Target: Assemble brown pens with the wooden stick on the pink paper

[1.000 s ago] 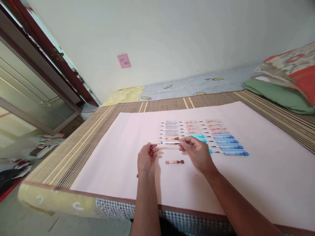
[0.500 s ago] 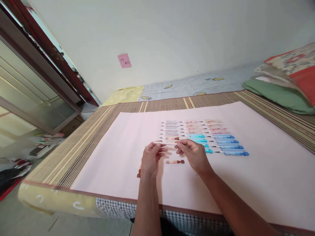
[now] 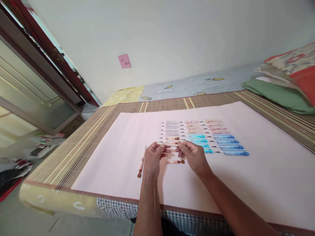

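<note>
My left hand (image 3: 155,156) and my right hand (image 3: 193,154) hold a slim white pen (image 3: 168,144) level between them, pinching it at its two ends. The right fingers cover the pen's right end. Just in front of the hands a loose brown-and-pink pen cap (image 3: 175,161) lies on the pale pink sheet (image 3: 110,157). A capped brown pen (image 3: 141,165) rests slantwise left of my left hand. Beyond the fingers are a brown cap (image 3: 173,138), partly hidden turquoise caps (image 3: 199,140) and blue caps (image 3: 236,153), with thin white dark-tipped sticks lying alongside.
Pale caps (image 3: 171,127) and pinkish caps (image 3: 193,127) lie in rows farther back. The sheet covers a striped mat (image 3: 98,131) on a bed. Folded bedding (image 3: 283,91) is piled at right, and a pink note (image 3: 124,61) is on the wall.
Both hands have shifted slightly right, still pinching the white pen. The capped brown pen beside my left hand, mostly hidden before, now shows fully.
</note>
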Tool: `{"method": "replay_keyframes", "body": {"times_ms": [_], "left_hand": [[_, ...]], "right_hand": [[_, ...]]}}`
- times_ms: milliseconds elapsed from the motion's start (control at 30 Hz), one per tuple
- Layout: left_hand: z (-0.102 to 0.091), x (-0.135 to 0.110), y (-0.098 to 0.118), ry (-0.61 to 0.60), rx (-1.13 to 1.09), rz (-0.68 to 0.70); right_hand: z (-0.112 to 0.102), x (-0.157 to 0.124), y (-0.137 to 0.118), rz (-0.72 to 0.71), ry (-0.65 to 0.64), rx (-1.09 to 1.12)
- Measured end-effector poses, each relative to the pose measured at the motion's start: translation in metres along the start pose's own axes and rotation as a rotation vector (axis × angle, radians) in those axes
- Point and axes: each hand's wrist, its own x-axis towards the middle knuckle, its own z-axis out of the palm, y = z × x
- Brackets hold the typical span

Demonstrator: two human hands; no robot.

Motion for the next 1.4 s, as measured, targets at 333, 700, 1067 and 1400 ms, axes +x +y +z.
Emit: {"method": "replay_keyframes", "body": {"times_ms": [333,700,1067,1400], "left_hand": [[0.0,0.009,-0.003,0.192,-0.761,-0.381],[-0.013,0.013,0.001,0.314,-0.835,-0.278],[-0.012,0.011,0.0,0.338,-0.698,-0.241],[-0.011,0.011,-0.003,0.291,-0.606,-0.172]], "right_hand": [[-0.011,0.004,-0.01,-0.111,-0.083,-0.071],[-0.006,0.003,0.013,-0.3,-0.456,-0.83],[-0.02,0.012,0.0,0.005,-0.19,0.042],[-0.015,0.012,-0.001,0.064,-0.14,0.183]]}}
